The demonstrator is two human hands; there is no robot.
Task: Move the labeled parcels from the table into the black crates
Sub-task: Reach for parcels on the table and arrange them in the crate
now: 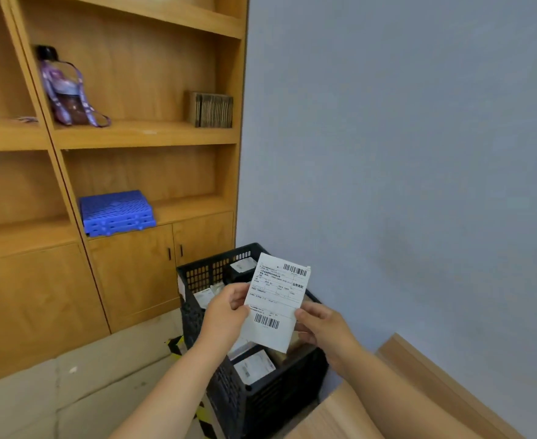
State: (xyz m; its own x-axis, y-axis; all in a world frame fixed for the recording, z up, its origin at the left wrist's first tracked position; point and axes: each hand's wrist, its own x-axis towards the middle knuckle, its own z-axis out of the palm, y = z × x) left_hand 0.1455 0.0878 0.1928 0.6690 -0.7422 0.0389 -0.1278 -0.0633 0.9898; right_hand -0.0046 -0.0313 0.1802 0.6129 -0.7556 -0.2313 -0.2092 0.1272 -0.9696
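Observation:
A white shipping label sheet (pixel 276 299) with two barcodes is held upright over a black slatted crate (pixel 251 397) on the floor. My left hand (pixel 226 315) pinches the sheet's left edge. My right hand (pixel 319 324) pinches its right edge lower down. Whether a parcel sits behind the sheet is hidden. Inside the crate lie several labeled parcels (pixel 254 367), dark and brown ones, partly covered by my hands.
A light wooden table (pixel 397 403) fills the bottom right corner, its edge close to the crate. Wooden shelving (pixel 134 134) stands on the left with a purple bottle (pixel 64 90), blue plastic panels (pixel 116 212) and cabinet doors. A grey-blue wall is behind. Yellow-black tape marks the floor.

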